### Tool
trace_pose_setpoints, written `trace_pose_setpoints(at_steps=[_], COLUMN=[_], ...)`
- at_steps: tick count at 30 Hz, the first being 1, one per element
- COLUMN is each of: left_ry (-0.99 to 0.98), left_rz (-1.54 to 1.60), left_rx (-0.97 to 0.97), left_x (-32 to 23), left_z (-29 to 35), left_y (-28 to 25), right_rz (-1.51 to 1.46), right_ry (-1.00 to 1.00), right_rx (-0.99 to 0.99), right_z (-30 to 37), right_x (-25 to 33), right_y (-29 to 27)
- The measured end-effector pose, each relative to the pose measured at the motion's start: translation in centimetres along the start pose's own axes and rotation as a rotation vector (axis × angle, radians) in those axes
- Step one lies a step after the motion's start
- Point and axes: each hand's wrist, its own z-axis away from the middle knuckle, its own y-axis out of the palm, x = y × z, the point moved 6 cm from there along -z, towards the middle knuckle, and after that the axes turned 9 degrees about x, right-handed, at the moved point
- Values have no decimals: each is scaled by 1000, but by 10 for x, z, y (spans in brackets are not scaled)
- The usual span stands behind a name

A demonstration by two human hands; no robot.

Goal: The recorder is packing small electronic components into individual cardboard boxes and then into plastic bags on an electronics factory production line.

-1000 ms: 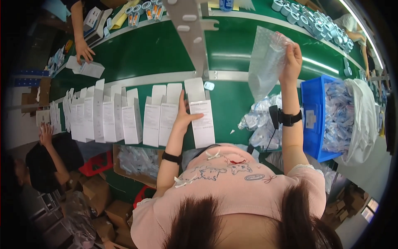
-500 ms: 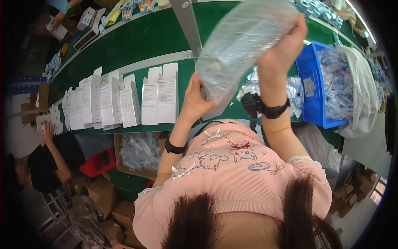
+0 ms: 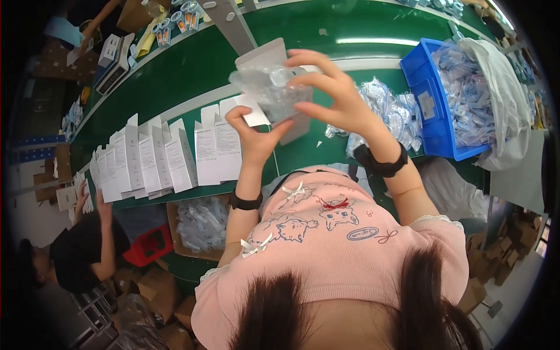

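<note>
Above the bench, my left hand grips a white cardboard box from its left and near side, thumb and fingers bent round it. One of the box's flaps stands up at the far side. A crumpled clear plastic bag sits at the box's open mouth, partly inside and bulging out to the left. From the right, my right hand has its bent fingertips on the bag and the box's edge. What is inside the bag cannot be made out.
White boxes with raised flaps stand in a row at left. Clear packets lie on the green bench beside a blue bin of similar packets. A carton of bags sits below. A co-worker's hands are at far left.
The plastic bag, held high and stretched out before, has come down to the white box's mouth. My right hand has lowered and moved left. The box now shows in my left hand.
</note>
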Motion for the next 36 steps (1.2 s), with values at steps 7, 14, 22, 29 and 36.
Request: trace_pose_setpoints(at_steps=[7,14,22,29,36], left_ry=[-65,176,114,-161,-107], left_rz=[-342,-230,-465,-328,-188], left_rx=[26,118,135,-3,-28], left_x=[47,14,-13,-4,10], left_z=[15,13,-8,-24,-24], left_y=[4,1,-5,-31,-33], right_rz=[726,829,66,-324,175], right_ry=[737,1026,721,215,-178], right_rx=[181,448,-217,39,550], right_z=[115,182,80,18,17], right_x=[-150,-205,-89,-28,-15], right_y=[-37,-33,-61,23,80])
